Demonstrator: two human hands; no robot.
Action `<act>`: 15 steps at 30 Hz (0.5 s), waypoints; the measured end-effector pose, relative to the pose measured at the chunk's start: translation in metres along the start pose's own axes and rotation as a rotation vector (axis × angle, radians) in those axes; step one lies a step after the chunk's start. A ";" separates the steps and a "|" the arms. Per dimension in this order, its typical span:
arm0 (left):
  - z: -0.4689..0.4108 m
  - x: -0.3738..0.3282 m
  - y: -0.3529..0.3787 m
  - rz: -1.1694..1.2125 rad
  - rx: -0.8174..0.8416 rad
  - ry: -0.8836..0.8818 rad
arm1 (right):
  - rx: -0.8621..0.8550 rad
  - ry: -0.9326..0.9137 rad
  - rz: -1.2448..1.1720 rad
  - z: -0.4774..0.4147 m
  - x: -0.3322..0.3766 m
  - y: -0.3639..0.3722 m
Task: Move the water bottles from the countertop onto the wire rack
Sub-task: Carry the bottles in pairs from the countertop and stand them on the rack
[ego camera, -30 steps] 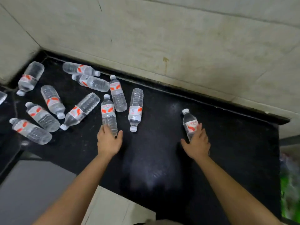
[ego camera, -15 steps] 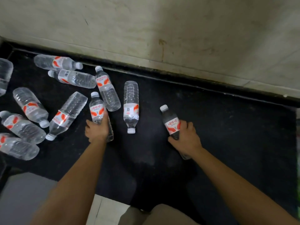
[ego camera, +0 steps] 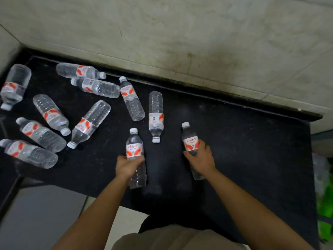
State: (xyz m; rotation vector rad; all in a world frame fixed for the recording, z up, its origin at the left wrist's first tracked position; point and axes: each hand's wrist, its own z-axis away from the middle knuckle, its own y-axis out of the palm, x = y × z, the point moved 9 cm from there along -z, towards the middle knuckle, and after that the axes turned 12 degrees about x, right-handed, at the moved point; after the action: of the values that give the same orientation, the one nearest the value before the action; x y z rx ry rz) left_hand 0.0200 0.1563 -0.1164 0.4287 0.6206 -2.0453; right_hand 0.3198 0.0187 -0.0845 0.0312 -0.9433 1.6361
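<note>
Water bottles, nine of them, lie loose on the black countertop from 9 to 12 o'clock of the hands. Two more are held with caps toward 12 o'clock, the left hand wrapped round one bottle and the right hand round another. Both grips sit low on smooth, soft-walled bottles, so a fast swing toward the wire rack, which is out of view, could let one slip or tip neck-first. A careless lift could also clip the lying bottle at 1 o'clock of the left hand and send it rolling.
</note>
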 end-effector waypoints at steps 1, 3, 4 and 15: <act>0.007 0.005 0.001 0.031 0.037 -0.004 | -0.016 -0.006 -0.027 0.009 0.000 0.000; 0.024 0.007 0.007 0.077 0.109 0.023 | -0.077 -0.036 -0.079 0.027 0.001 -0.004; 0.032 0.006 0.012 0.098 0.150 0.054 | -0.107 -0.049 -0.102 0.038 0.002 -0.009; 0.107 -0.080 0.082 0.028 0.536 0.469 | -0.467 -0.071 -0.293 0.151 -0.035 -0.066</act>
State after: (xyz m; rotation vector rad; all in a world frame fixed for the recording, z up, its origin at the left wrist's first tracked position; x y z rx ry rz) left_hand 0.1254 0.1119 -0.0090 1.2460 0.3179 -2.0797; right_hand 0.3172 -0.0988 0.0366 -0.0884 -1.2914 1.1259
